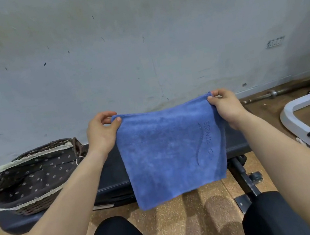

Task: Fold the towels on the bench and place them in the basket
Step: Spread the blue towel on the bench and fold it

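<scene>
Nearest the camera were the person's two knees in dark trousers over a speckled cork-like floor (167, 227), with both bare forearms reaching forward from the lower corners of the view. Just beyond them hung the blue towel (171, 151), held up in the air in front of the dark padded desk (108, 177), its lower edge dangling free below the desk's front edge. The left hand (101, 132) had its fingers (117, 121) closed in a pinch on the upper left corner, and the right hand (227, 105) gripped the upper right corner the same way, so the top edge was stretched taut between them. The towel looked doubled, with more than one layer showing along its right side, so by my reading at least one fold had been made and one more fold might remain before it was small enough to stow. To the left, resting on the same desk, the wicker basket (42, 204) with its dark flowered lining appeared to hold no towel, as far as its visible inside showed; the placing step therefore seemed not yet done for this towel. No other towels could be seen on the uncovered part of the desk. Farthest off stood the scuffed pale wall (139, 48), with a metal bar (280, 91) lying on the floor at its foot on the right.
</scene>
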The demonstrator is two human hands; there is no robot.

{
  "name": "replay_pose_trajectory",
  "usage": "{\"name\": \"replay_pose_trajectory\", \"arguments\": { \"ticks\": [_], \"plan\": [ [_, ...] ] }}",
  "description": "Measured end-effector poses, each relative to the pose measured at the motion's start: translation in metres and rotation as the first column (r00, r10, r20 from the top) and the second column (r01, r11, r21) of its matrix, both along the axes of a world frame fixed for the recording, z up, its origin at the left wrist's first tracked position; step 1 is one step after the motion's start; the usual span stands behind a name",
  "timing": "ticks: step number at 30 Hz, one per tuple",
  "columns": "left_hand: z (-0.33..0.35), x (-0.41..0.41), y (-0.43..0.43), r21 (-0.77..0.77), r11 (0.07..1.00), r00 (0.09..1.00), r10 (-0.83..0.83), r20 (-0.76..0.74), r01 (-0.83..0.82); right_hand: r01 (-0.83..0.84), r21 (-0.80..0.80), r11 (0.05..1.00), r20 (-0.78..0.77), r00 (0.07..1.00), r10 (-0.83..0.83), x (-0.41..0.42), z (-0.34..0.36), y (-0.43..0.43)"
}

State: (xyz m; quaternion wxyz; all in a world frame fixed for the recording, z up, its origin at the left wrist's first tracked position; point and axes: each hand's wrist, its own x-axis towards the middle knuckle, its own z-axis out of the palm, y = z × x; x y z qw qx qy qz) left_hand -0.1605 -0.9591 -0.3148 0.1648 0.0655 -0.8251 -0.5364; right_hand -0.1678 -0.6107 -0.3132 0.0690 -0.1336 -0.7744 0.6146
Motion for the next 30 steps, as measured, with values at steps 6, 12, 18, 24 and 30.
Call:
{"name": "replay_pose_trajectory", "arguments": {
  "ticks": [6,12,18,24,30],
  "plan": [
    [-0.050,-0.066,0.007,-0.181,0.983,0.979,0.005,0.205,0.033,0.034,0.127,0.991,0.013,0.999,-0.036,-0.054,-0.030,0.004],
    [-0.082,-0.144,0.014,-0.168,0.985,0.955,0.024,0.297,0.028,0.110,0.142,0.984,0.113,0.985,-0.127,-0.119,-0.066,0.007],
    [-0.103,-0.200,0.021,-0.058,0.998,0.954,0.007,0.301,0.011,0.085,0.014,0.996,0.164,0.983,-0.086,-0.165,-0.087,0.005],
    [-0.109,-0.207,0.018,-0.191,0.981,0.969,0.071,0.235,-0.025,0.022,-0.057,0.998,0.132,0.991,-0.014,-0.175,-0.090,0.011],
    [-0.123,-0.128,0.024,-0.236,0.972,0.972,0.039,0.234,0.018,-0.029,-0.040,0.999,0.170,0.985,0.035,-0.120,-0.113,0.023]
  ]
}}
